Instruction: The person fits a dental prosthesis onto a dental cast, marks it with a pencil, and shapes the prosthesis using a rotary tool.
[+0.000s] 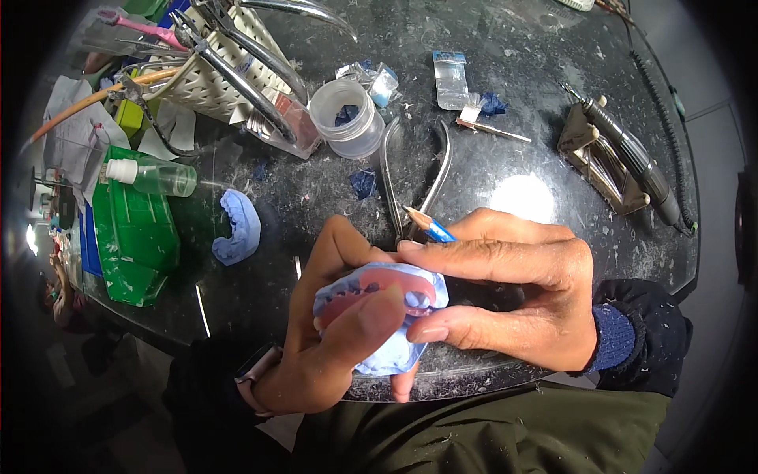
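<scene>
A pale blue dental cast [391, 357] with a pink plate [395, 278] on it is held above the near edge of the dark tabletop [489, 158]. The cast is grasped from the left by the left hand [332, 340], whose thumb is pressed across the plate while the other fingers are wrapped around the far left side and underneath. At its right edge, the work is touched by the thumb and index fingertip of the right hand [525, 292]. A blue pencil [436, 229] is also gripped between the right fingers, its sharpened tip pointed to the far left.

Just beyond the hands, a pair of pliers [444, 162] is laid with its handles spread toward the far side. To the left, a curved blue piece [242, 229] is set near a green container [136, 237], on which a clear bottle [167, 177] with a white cap is rested. Farther off, a translucent cup [345, 130] is placed beside a white basket [207, 88] filled with tools. At the far right, a handpiece [632, 152] is propped on a stand [588, 158].
</scene>
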